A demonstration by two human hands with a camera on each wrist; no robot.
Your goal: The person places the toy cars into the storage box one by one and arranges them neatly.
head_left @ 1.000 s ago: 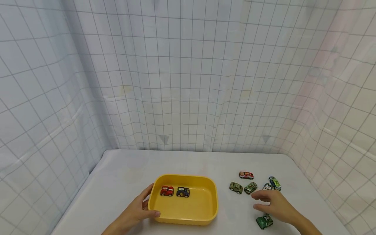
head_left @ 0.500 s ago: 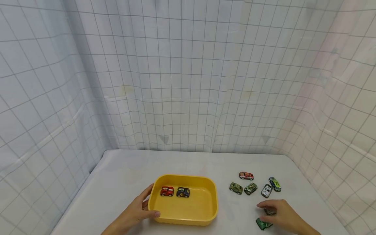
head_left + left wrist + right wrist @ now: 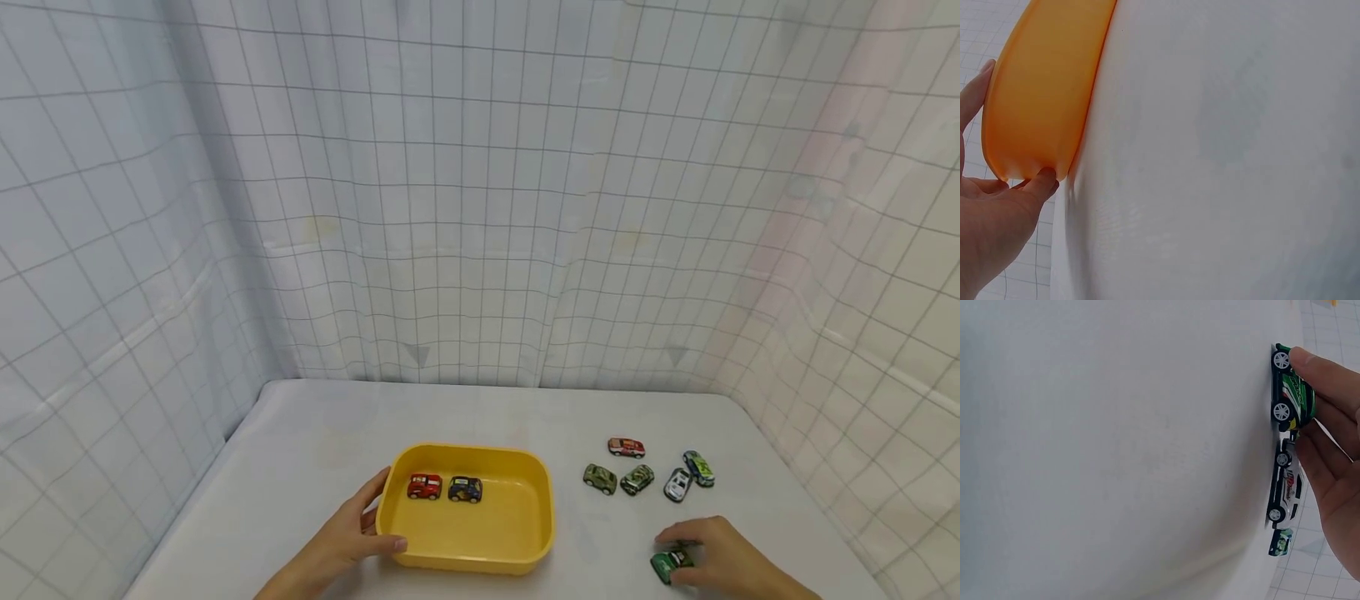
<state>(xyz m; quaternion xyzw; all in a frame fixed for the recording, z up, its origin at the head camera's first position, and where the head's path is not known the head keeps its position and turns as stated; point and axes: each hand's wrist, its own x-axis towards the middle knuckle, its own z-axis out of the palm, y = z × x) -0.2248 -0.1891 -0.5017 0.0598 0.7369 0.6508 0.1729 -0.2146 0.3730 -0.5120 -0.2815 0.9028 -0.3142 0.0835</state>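
A yellow plastic tray [image 3: 465, 537] stands on the white table, a red toy car [image 3: 424, 487] and a dark blue toy car [image 3: 465, 489] inside it. My left hand [image 3: 341, 533] holds the tray's left end, fingers along its side and thumb at the front corner. At the right, my right hand [image 3: 716, 557] is around a green toy car [image 3: 1297, 394], thumb on one end and fingers at the other side; the car sits on the table. In the right wrist view a white toy car [image 3: 1286, 484] stands beyond the green one.
Right of the tray lie an olive toy car [image 3: 600, 478], a camouflage toy car [image 3: 637, 480], a red-and-white toy car [image 3: 626, 447] and a blue-green toy car [image 3: 698, 468]. A white gridded curtain [image 3: 480, 250] surrounds the table.
My right hand has moved toward the near edge, from beside the white car down to the green car, and now grips it. The left hand and tray have stayed put.
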